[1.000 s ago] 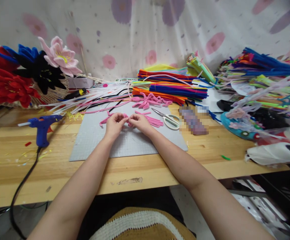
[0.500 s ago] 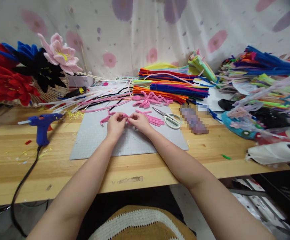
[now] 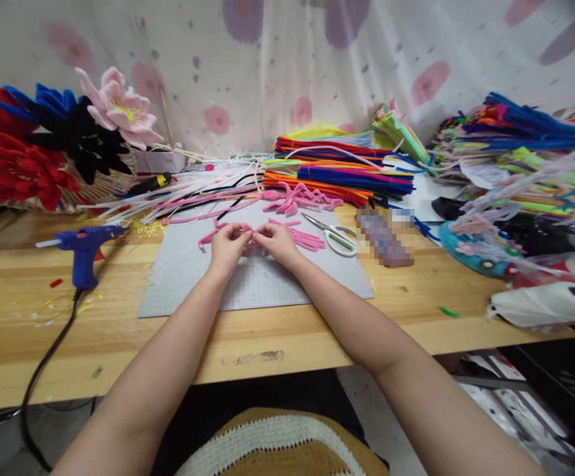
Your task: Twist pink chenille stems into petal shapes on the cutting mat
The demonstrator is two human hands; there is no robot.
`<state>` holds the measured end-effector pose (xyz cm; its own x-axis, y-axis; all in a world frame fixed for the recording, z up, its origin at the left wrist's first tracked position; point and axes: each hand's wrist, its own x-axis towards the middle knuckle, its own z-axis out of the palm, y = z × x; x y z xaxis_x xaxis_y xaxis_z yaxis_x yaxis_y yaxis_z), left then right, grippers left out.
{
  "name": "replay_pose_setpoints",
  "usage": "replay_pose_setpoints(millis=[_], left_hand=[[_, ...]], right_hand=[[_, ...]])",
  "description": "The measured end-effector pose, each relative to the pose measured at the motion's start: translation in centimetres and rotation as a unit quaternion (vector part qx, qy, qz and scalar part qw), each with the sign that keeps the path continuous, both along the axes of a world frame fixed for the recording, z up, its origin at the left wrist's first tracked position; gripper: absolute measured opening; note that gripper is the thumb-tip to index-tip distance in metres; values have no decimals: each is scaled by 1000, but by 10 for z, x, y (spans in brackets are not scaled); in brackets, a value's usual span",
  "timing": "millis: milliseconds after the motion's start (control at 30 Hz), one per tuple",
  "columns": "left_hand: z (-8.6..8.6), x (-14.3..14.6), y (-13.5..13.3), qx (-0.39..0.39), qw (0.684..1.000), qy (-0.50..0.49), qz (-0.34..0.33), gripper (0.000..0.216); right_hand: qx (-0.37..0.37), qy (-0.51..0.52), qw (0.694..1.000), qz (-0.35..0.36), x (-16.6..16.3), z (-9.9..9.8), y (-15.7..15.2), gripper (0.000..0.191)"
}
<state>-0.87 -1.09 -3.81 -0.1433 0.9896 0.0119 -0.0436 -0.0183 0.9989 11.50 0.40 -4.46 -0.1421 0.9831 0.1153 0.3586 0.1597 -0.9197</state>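
Note:
Over the grey cutting mat (image 3: 178, 284), my left hand (image 3: 228, 248) and my right hand (image 3: 277, 243) meet with fingertips together. Both are closed on a pink pipe cleaner (image 3: 246, 227), mostly covered by the fingers. To the left of my left hand lie bent pink pieces (image 3: 207, 239). Straight cut pink pipe cleaners (image 3: 310, 239) rest just right of my right hand. Behind them is a heap of shaped pink pieces (image 3: 300, 197). Scissors with pale handles (image 3: 341, 240) lie closed at the mat's right edge.
At left a blue glue gun (image 3: 85, 254) stands with its black cord trailing off the table's front. Fuzzy flowers (image 3: 119, 109) fill the back left. Bundles of coloured pipe cleaners (image 3: 357, 178) line the back. A blurred-out object (image 3: 386, 238) lies right of the scissors.
My left hand has shifted very slightly, its fingers still on the pink pipe cleaner. Otherwise the table looks the same.

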Motion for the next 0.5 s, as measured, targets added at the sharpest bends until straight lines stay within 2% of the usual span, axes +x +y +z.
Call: replay_pose_setpoints(millis=[100, 300, 500], left_hand=[[2, 1, 0, -16, 1000, -25, -3, 20], [-6, -5, 5, 30, 996, 87, 20, 15], [-6, -6, 6, 11, 995, 94, 33, 13]], right_hand=[[-8, 21, 1000, 18, 0, 0, 0, 15], [5, 1, 1000, 3, 0, -1, -1, 17], [6, 10, 1000, -3, -1, -1, -2, 17]])
